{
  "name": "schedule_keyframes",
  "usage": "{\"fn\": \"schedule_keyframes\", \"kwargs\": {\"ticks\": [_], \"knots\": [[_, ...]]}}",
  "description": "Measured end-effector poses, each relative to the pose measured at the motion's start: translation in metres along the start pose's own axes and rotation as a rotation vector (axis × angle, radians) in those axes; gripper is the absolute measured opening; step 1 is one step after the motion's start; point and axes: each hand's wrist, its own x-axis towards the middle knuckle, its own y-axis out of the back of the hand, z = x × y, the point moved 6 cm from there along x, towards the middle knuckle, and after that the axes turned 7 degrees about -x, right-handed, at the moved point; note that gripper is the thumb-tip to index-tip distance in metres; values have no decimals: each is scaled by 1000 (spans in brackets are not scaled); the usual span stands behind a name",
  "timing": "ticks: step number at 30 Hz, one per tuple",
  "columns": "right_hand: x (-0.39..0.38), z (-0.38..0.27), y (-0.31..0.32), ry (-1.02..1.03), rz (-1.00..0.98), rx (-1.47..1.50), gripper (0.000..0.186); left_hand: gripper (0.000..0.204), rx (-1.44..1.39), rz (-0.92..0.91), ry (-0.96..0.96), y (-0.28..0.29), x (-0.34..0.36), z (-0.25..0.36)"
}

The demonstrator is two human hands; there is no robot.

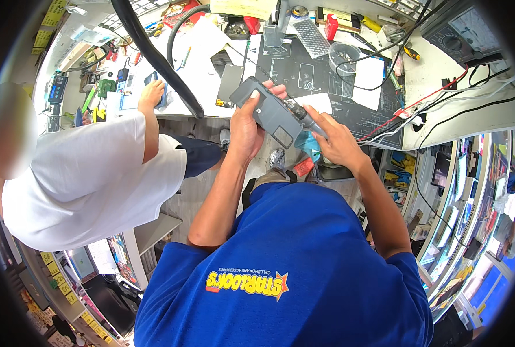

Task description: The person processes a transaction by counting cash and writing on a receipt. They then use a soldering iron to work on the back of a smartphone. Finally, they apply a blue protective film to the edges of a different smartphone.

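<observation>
My left hand (247, 128) holds a dark grey smartphone (272, 113) above the gap in front of the bench, thumb across its back. A rectangular camera cut-out shows at the near end of the phone. Metallic inner parts are partly visible along its right edge, but too small to make out. My right hand (343, 143) is closed around a grey cylindrical tool (312, 122), its forward end at that edge of the phone. The tip is hidden, so its exact kind cannot be told.
A black printed work mat (280, 63) covers part of the white bench, bearing a clear tub (345, 58) of small parts. An analog meter (462, 34) with cables stands at right. A black hose (159, 61) hangs at left, near a co-worker in a white shirt (89, 173).
</observation>
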Motion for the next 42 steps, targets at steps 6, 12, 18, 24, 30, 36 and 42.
{"fn": "schedule_keyframes", "kwargs": {"ticks": [6, 12, 18, 24, 30, 36, 42], "knots": [[5, -3, 2, 53, 26, -22, 84, 52, 17, 24, 11, 1, -6, -5], [12, -5, 5, 83, 20, -35, 86, 56, 27, -6, 4, 7, -9, -8], [19, -8, 6, 26, -57, 23, 81, 56, 97, 13, -8, 8, -14, -8], [23, -6, 3, 28, -65, 29, 82, 55, 91, 2, 8, 12, -16, -10], [25, -10, 4, 49, -63, 81, 81, 70, 77, 8, 6, 10, -18, -1], [21, -9, 10, 109, -57, 35, 85, 78, -122, -58, 21, 7, -17, 5], [26, -9, 10, 98, -82, 34, 84, 78, -178, -71, 25, 8, -15, 6]]}}
